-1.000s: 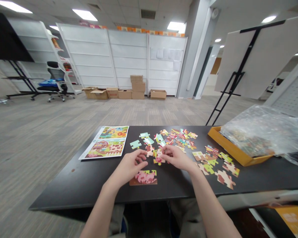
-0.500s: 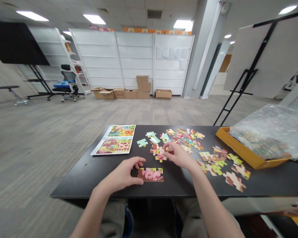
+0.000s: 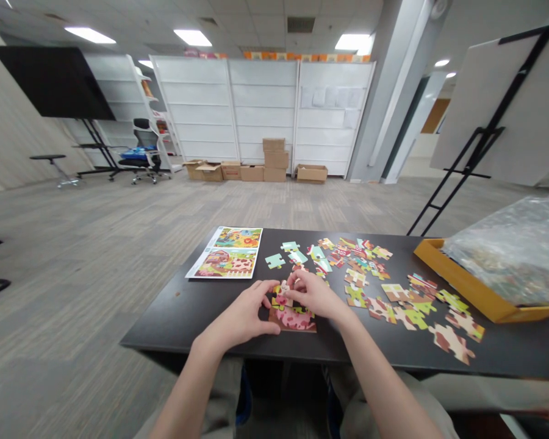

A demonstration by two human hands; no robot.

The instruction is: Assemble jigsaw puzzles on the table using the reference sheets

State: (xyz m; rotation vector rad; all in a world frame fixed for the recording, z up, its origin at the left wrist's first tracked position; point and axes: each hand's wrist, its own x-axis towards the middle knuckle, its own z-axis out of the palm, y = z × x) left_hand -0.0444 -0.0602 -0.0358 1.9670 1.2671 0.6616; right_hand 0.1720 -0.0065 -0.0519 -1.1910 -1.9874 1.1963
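Observation:
My right hand (image 3: 315, 297) pinches a puzzle piece (image 3: 282, 299) with a pink animal face, over the upper left edge of some joined puzzle pieces (image 3: 296, 321). These joined pieces show a pink spotted body and lie flat near the table's front edge. Close by on the left, my left hand (image 3: 243, 312) is curved with thumb and fingers apart. Its thumb tip is at the joined pieces' left edge, and its index finger reaches the face piece's upper left side. Whether the face piece is seated cannot be made out.
Loose puzzle pieces (image 3: 357, 277) spread across the table's middle and right. A picture sheet (image 3: 226, 253) lies at the back left of the black table (image 3: 187, 323). An orange box tray (image 3: 466, 281) with plastic-wrapped contents stands at right. A board on a stand (image 3: 498, 116) rises beyond.
My right hand has brought the face piece down and left onto the joined pieces. My left hand's fingers have moved up to the piece. The view has turned slightly left.

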